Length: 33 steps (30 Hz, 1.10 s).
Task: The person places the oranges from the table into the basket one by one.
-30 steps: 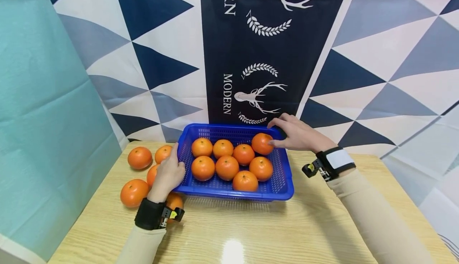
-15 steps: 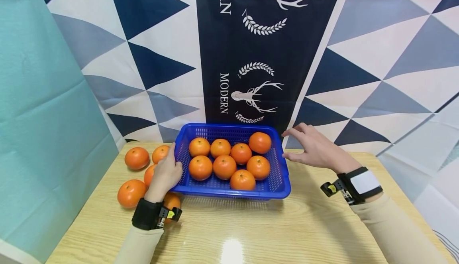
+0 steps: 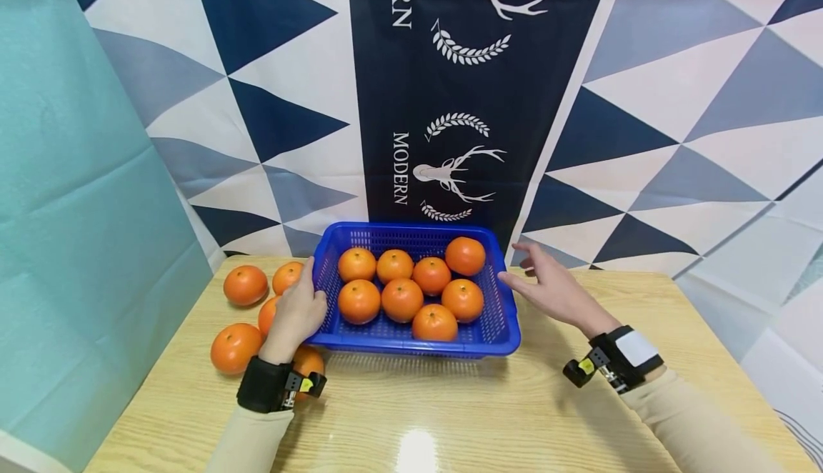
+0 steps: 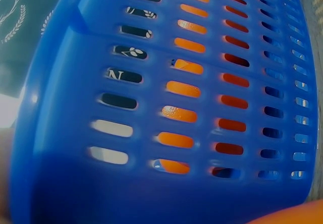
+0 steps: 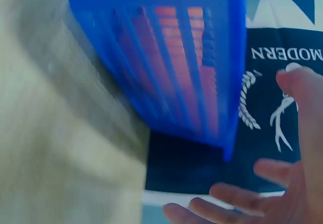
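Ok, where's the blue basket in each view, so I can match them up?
Head: the blue basket sits just below centre.
Left wrist: the blue basket fills most of the frame, its slotted wall close up.
Right wrist: the blue basket is at upper centre, somewhat blurred.
Shared landmark: the dark wall panel with white leaf sprays; above the basket in head, upper left in left wrist, lower right in right wrist.

You have a deep-blue basket [image 3: 411, 348] at the frame's centre, with orange fruits [image 3: 402, 300]. Your table [image 3: 489, 416], lower centre, shows pale yellow wood grain. Navy, grey-blue and white triangles pattern the wall cloth [image 3: 283, 119] above; turquoise cloth [image 3: 96, 208] fills the left. Your sleeves [image 3: 694, 416] are beige.
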Motion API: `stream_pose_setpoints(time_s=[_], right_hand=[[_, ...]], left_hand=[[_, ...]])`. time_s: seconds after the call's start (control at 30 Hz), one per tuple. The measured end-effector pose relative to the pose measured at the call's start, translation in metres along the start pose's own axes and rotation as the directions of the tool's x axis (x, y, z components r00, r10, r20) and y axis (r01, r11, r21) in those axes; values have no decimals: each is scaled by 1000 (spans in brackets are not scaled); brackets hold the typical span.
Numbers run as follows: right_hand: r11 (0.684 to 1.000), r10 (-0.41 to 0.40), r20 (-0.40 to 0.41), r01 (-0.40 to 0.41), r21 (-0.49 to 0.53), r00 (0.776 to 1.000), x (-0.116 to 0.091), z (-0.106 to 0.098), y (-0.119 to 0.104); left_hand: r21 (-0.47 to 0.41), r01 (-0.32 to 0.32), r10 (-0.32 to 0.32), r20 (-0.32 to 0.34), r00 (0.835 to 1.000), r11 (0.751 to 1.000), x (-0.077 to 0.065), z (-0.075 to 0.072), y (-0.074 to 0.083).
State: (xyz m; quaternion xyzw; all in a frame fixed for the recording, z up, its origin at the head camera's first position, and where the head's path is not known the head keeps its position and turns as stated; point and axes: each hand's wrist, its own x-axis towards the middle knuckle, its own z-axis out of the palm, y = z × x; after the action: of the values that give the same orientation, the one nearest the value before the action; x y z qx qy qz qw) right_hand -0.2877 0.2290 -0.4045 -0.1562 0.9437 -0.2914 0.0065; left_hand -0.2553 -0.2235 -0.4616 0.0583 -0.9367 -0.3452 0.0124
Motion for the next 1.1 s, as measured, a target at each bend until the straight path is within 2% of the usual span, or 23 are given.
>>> stream_pose_setpoints(time_s=[0.2,0.27,0.43,0.57,0.73,0.9,1.1], right_hand=[[975,65,109,-86,204,992,0,18,-6],[973,54,119,-80,218,991,0,24,-7],[986,20,62,-29,161,998,1,35,-11],[982,38,47,-46,184,998,1,37,-15],[969,72,54,-82,231,996,-2,36,-18],[963,108,60,-119,241,992,-4,34,-17],[967,100,35,-105,233,994,-7,32,-12]], left_hand=[[21,-9,9,-13,1000,1000,10,6,-13],[27,-9,9,-15,1000,1000,13,8,-17],[29,-5,5,-3,1000,1000,20,13,-26],[31,-14,14,-1,1000,999,26,17,-32],[21,-28,28,-20,999,999,23,16,-25],[-18,-11,11,-25,1000,1000,11,9,-8],[-84,58,-54,47,997,995,4,3,7]])
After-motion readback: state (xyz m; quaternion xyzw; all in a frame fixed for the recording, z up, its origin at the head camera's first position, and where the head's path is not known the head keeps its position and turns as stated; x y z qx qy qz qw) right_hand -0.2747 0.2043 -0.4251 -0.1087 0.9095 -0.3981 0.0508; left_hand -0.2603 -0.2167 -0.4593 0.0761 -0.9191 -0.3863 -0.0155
